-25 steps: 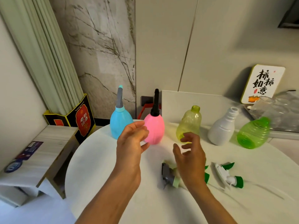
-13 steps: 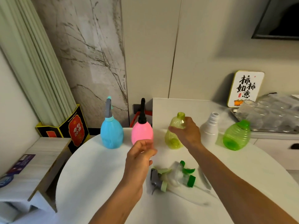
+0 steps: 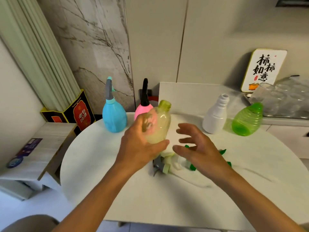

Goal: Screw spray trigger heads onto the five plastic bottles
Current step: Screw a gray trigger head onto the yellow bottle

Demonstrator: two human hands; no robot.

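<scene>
My left hand [image 3: 138, 146] grips the yellow-green translucent bottle [image 3: 160, 123], held tilted above the table with its open neck up. My right hand [image 3: 199, 146] hovers open just right of it, fingers spread, over the loose trigger heads [image 3: 163, 166] lying on the table; a grey-and-pale-green one shows, green-tipped ones are partly hidden. The blue bottle [image 3: 113, 118] and the pink bottle [image 3: 142, 109] stand at the back with heads on. The white bottle [image 3: 215, 116] and the green bottle [image 3: 247, 121] stand at the back right without heads.
The round white table [image 3: 184, 198] has its edge near me and at the left. A low wooden shelf [image 3: 33, 156] and a red-and-black box [image 3: 80, 114] sit left. A sign [image 3: 262, 69] and wrapped glasses [image 3: 284, 99] are on the counter at right.
The yellow-green bottle left its spot at the back; it passed from my right hand to my left hand. My right hand drew back, open, over the trigger heads.
</scene>
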